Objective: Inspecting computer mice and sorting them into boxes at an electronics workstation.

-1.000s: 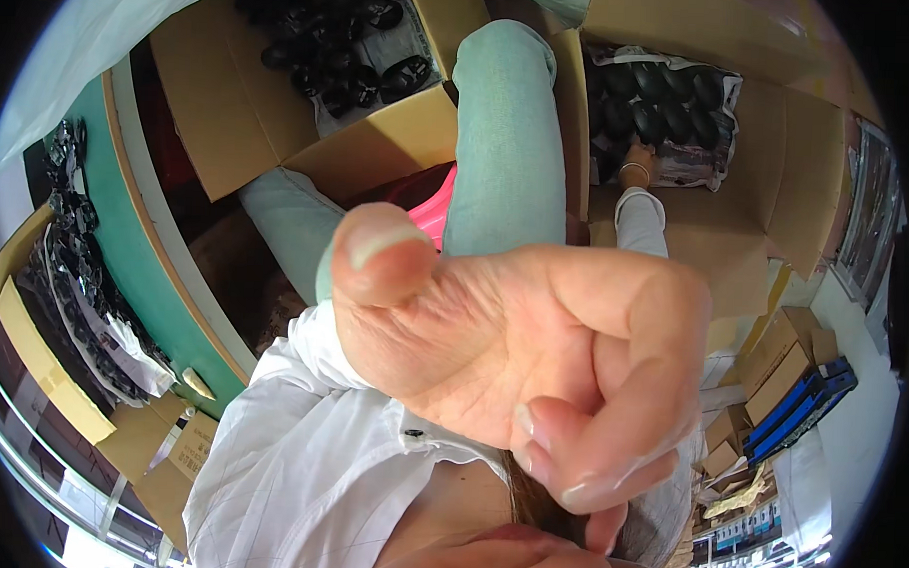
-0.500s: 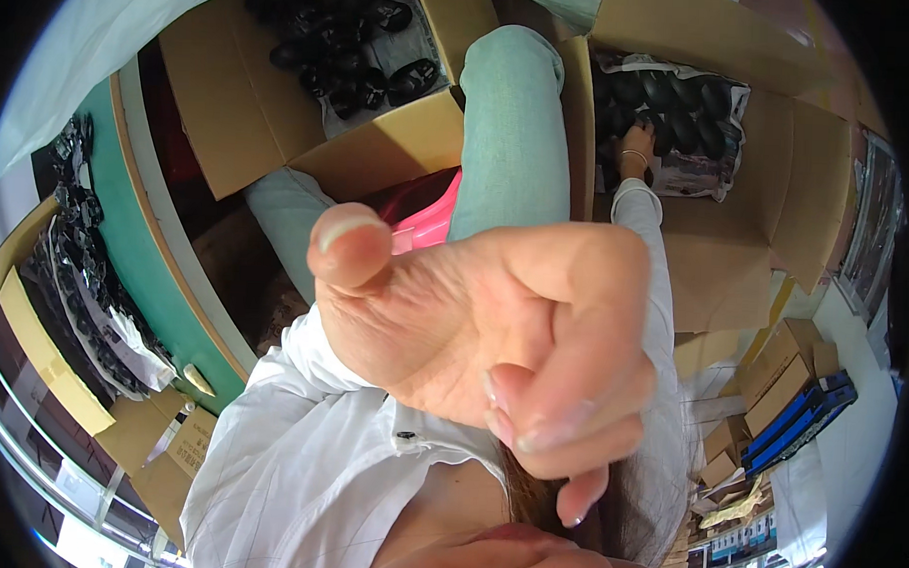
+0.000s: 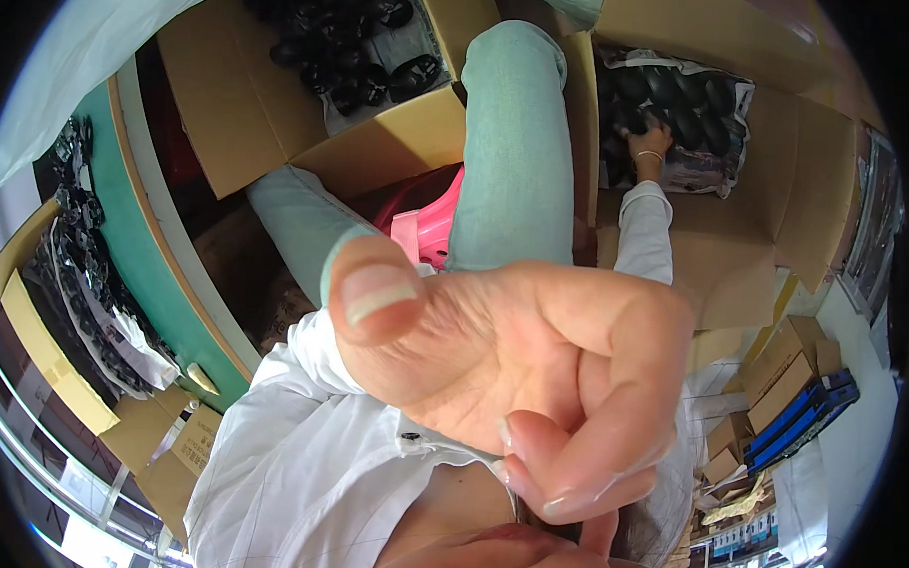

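My left hand (image 3: 491, 375) is raised close up with its palm showing. Its thumb stands well apart at the left, the fingers bend loosely at the right, and nothing is in it. Farther off, my right hand (image 3: 648, 143), with a thin bracelet at the wrist, reaches into an open cardboard box (image 3: 716, 238). Its fingers look spread over glossy black rounded pieces (image 3: 692, 89), which lie in rows on a printed sheet (image 3: 713, 178). The fingertips are partly lost against the black, so a grip on a piece does not show clearly.
A second open carton (image 3: 389, 142) at upper left holds black pieces (image 3: 357, 55). Between my knees is a pink plastic thing (image 3: 439, 223). At left, a green tabletop (image 3: 142, 213) bears more black pieces, beside another filled carton (image 3: 57, 355). Cartons and blue crates (image 3: 795, 421) stand at right.
My right hand has shifted slightly right over the black pieces, its fingers more spread. My left hand has moved a little right and down, keeping its loose curl.
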A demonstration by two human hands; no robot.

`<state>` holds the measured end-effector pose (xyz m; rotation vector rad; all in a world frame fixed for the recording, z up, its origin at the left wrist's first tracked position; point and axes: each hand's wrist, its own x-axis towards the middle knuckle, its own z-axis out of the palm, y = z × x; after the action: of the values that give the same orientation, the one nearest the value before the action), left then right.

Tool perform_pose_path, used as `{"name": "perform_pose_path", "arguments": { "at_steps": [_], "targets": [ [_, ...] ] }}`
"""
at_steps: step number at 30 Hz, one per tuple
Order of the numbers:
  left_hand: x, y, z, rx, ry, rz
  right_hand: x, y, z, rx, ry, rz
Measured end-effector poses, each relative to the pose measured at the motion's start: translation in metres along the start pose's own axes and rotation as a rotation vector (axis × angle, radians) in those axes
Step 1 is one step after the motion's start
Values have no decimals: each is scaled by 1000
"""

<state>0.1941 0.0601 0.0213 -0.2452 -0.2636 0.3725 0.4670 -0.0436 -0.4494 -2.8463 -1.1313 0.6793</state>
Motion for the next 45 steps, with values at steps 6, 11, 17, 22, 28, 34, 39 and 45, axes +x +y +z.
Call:
{"name": "perform_pose_path", "arguments": {
  "at_steps": [6,11,17,22,28,34,39,45],
  "targets": [
    [1,-2,0,-59,-10,-29,-7,50,24,168,269,207],
    [-16,13,5,43,-4,-35,1,84,37,236,264,95],
    [-91,37,12,173,171,298,-35,27,-48,515,291,-61],
    [-152,52,24,259,291,619,-133,-98,-175,1022,294,-371],
    [-196,49,41,832,789,1013,-243,-325,-239,1113,-171,-951],
    [-252,39,65,973,892,1349,-362,-540,-279,843,-13,-1666],
    [-265,30,34,1068,960,1189,-407,-705,-221,566,145,-1905],
    [-257,82,-32,1436,1335,1285,-443,-750,-204,-1,234,-1770]
  ]
}}
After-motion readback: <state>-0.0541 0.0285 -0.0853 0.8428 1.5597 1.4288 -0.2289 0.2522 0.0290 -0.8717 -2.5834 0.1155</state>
